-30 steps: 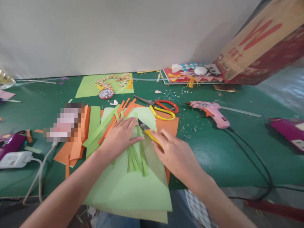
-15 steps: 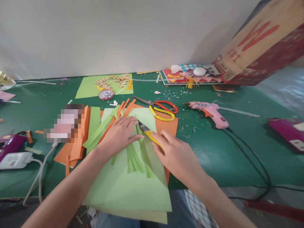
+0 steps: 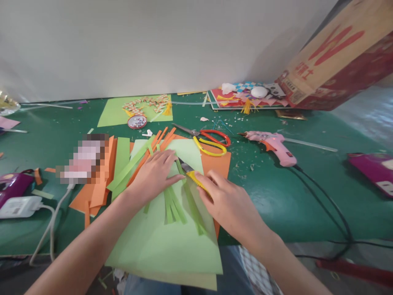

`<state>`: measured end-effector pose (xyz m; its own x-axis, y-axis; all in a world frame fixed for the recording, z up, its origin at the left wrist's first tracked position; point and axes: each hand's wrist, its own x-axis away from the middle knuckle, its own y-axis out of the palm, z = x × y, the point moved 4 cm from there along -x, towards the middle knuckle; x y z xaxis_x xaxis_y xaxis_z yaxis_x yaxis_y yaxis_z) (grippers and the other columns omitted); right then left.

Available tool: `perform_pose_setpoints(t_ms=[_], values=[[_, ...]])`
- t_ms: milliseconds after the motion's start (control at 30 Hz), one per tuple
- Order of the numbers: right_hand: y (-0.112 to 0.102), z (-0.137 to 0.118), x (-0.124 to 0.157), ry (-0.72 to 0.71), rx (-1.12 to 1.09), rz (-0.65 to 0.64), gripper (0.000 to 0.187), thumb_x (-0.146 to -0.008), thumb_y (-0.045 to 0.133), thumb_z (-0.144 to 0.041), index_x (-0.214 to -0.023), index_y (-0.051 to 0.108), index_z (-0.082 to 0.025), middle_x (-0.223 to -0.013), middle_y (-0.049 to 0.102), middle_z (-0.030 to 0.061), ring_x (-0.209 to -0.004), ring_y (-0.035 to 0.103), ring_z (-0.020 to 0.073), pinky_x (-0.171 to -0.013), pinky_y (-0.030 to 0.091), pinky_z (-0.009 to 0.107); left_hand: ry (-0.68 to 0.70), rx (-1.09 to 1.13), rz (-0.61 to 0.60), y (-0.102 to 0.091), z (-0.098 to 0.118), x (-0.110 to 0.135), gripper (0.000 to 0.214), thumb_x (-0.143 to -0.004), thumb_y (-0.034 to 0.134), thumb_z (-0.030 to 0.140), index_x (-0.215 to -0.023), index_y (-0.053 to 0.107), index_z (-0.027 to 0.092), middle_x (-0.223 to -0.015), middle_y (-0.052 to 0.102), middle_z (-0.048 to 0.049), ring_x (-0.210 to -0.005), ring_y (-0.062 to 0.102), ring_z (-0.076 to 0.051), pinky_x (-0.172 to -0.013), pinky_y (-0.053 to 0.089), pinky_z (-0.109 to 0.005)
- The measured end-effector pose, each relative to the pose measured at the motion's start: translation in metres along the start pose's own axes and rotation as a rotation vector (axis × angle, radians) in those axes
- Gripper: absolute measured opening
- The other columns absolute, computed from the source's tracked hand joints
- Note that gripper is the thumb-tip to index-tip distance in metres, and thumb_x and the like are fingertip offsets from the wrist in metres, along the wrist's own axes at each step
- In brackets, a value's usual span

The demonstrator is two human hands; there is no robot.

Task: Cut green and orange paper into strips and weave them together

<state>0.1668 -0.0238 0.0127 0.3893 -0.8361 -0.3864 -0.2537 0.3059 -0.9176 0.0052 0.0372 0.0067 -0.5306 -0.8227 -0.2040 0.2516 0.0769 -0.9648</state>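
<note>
My left hand (image 3: 154,175) lies flat, fingers stretched, pressing on several green paper strips (image 3: 173,205) that rest on a light green sheet (image 3: 159,241). My right hand (image 3: 229,203) is closed round a yellow utility knife (image 3: 193,177), whose blade points up-left beside my left fingertips. One strip (image 3: 195,211) slants away to the right under the knife. Orange paper (image 3: 218,162) lies beneath the green sheet.
Red and yellow scissors (image 3: 207,141) lie just beyond the sheet. A pink glue gun (image 3: 274,146) with a black cord sits to the right. Orange and green strips (image 3: 123,164) are piled at left, near a white charger (image 3: 19,206). A cardboard box (image 3: 340,61) leans at back right.
The rightmost green strip has swung its near end out to the right, away from the bundle. Both hands have stayed almost in place.
</note>
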Motion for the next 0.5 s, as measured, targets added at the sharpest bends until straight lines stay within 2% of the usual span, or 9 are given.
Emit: perform_pose_setpoints(t_ms=[200, 500], values=[[0.005, 0.001, -0.006, 0.055, 0.015, -0.105, 0.035, -0.089, 0.052, -0.018, -0.121, 0.065, -0.014, -0.086, 0.064, 0.0051, -0.063, 0.066, 0.0155, -0.046, 0.042, 0.025, 0.004, -0.010, -0.025, 0.000, -0.001, 0.000, 0.041, -0.090, 0.056, 0.050, -0.112, 0.057, 0.015, -0.134, 0.058, -0.0131, -0.125, 0.054, -0.028, -0.102, 0.046, -0.041], [0.007, 0.003, -0.013, 0.099, 0.025, -0.232, 0.037, -0.091, 0.049, -0.020, -0.126, 0.062, -0.017, -0.093, 0.066, 0.0070, -0.073, 0.068, 0.0174, -0.051, 0.043, 0.025, 0.028, -0.055, 0.001, 0.000, 0.001, 0.001, 0.033, -0.090, 0.058, 0.047, -0.105, 0.057, 0.017, -0.134, 0.058, -0.0120, -0.122, 0.056, -0.028, -0.099, 0.048, -0.039]])
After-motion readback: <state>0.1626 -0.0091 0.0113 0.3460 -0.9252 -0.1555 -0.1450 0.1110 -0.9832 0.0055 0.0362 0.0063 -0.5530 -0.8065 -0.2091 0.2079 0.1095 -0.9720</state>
